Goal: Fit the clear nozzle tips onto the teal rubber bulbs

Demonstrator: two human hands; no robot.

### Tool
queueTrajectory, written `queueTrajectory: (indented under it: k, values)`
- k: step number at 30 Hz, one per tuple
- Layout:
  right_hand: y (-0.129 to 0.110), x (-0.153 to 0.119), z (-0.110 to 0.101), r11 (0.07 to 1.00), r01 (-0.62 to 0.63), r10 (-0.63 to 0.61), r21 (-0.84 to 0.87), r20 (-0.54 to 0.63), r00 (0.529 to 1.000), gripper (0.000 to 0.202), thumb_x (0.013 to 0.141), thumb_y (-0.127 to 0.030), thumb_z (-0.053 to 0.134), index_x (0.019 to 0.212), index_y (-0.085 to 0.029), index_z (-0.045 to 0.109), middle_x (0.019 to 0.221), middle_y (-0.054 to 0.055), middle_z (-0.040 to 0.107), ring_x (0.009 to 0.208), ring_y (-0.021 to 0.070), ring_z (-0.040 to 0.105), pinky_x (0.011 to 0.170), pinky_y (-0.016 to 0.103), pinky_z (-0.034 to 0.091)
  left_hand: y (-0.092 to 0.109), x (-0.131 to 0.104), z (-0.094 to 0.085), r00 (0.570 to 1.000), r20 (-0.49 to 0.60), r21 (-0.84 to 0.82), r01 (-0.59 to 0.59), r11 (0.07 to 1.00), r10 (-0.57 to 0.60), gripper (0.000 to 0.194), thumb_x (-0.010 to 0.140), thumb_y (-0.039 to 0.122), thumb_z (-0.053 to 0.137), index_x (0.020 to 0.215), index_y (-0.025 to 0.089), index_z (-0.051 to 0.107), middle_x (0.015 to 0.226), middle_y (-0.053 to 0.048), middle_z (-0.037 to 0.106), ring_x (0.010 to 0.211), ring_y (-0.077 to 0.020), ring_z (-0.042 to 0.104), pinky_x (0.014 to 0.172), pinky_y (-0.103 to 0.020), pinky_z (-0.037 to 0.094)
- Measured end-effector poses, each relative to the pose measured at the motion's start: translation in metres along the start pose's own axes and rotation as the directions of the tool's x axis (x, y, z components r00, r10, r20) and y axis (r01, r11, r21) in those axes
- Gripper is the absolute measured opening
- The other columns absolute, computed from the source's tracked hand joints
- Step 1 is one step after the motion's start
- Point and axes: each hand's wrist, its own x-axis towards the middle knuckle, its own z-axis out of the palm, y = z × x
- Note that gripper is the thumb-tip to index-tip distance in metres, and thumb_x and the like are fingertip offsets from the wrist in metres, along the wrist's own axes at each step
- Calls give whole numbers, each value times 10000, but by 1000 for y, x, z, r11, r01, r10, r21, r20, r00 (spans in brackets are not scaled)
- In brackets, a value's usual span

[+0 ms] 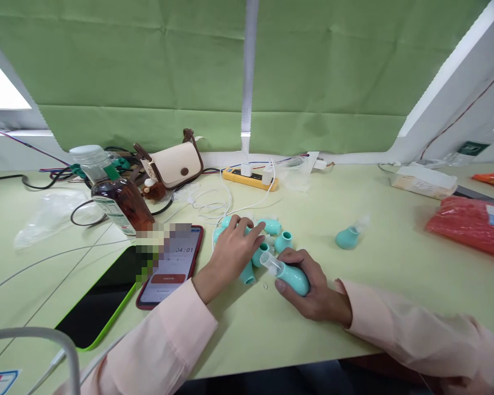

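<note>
In my right hand (308, 285) is a teal bulb nasal aspirator (295, 278). Its clear nozzle (271, 263) points up and to the left, and my fingers wrap round the bulb. My left hand (234, 247) reaches over a pile of teal bulbs, its fingers bent and apart; nothing shows in it, though its fingertips are partly hidden. One loose bulb (284, 241) has its open neck facing up, and another bulb (248, 274) lies by my left wrist. A small whitish piece (265, 286) is on the table below the nozzle. Off to the right stands another aspirator (347, 237) with its nozzle fitted.
Left of my arm lie a phone with a timer (170, 269) and a green-cased phone (107, 299). Behind them stand a bottle of brown liquid (121, 200) and a cream handbag (177, 164). A yellow power strip (251, 180) with white cables is at the back; a red package (469, 222) lies right.
</note>
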Motion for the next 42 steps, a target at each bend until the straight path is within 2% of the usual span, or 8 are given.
queueTrajectory:
  k: [3, 5, 11, 18, 22, 30, 34, 42]
  values:
    - [-1, -4, -6, 999, -52, 50, 13, 111, 993, 319, 808, -222, 418, 1117, -165, 359, 944, 98, 497, 833, 192, 515, 703, 325, 472, 4, -12, -8, 981, -188, -154, 18, 988, -47, 169, 821, 147, 435, 890, 136, 589, 744, -77, 608, 710, -183, 503, 624, -304, 437]
    - [-1, -6, -9, 998, -62, 56, 27, 165, 985, 350, 825, -198, 371, 1168, -153, 317, 1000, 112, 470, 883, 199, 488, 752, 345, 449, 9, -22, -14, 973, -209, -336, 20, 942, -95, 104, 781, 137, 476, 801, 138, 578, 648, -40, 576, 623, -152, 493, 580, -275, 421]
    - [0, -5, -6, 995, -95, 84, 37, 226, 970, 332, 798, -120, 420, 1115, -169, 332, 953, 85, 442, 879, 192, 446, 776, 358, 419, 28, -40, -20, 992, 25, -614, 113, 781, -124, 152, 704, 285, 621, 724, 148, 557, 590, -3, 529, 547, -119, 485, 511, -220, 388]
    - [-4, -4, -2, 993, 8, -37, 114, 255, 966, 397, 779, -123, 438, 1142, -173, 284, 902, 80, 441, 807, 186, 447, 675, 346, 449, 36, -47, -22, 979, 172, -694, 197, 693, -106, 169, 840, 208, 439, 678, 178, 476, 597, 18, 489, 541, -103, 431, 506, -200, 342]
    - [-6, -1, -4, 987, 41, -81, 153, 266, 960, 410, 778, -115, 409, 1159, -160, 264, 918, 88, 439, 828, 190, 457, 695, 352, 457, 37, -48, -26, 980, 187, -723, 187, 665, -73, 193, 850, 176, 391, 664, 189, 442, 590, 25, 470, 535, -100, 418, 499, -194, 328]
    - [0, -6, 0, 987, 125, -108, -105, 155, 982, 398, 785, -135, 428, 1156, -160, 285, 895, 86, 460, 795, 196, 475, 595, 322, 458, 41, -46, -28, 952, 272, -744, 299, 598, -137, 214, 865, 192, 339, 671, 186, 429, 599, 23, 451, 548, -106, 414, 539, -205, 335]
    - [7, -6, 1, 945, 194, -168, -263, 117, 979, 408, 772, -141, 459, 1144, -171, 294, 845, 71, 468, 761, 199, 479, 528, 296, 431, 42, -45, -29, 917, 328, -750, 399, 527, -228, 253, 861, 224, 369, 624, 176, 443, 583, 23, 448, 548, -102, 409, 542, -208, 325]
    - [6, -6, 0, 932, 208, -173, -295, 141, 975, 372, 776, -173, 443, 1116, -171, 291, 818, 76, 483, 741, 206, 510, 480, 277, 411, 40, -39, -30, 805, 514, -797, 576, 182, -297, 299, 782, 333, 489, 551, 148, 530, 479, 43, 357, 462, -80, 307, 441, -213, 259]
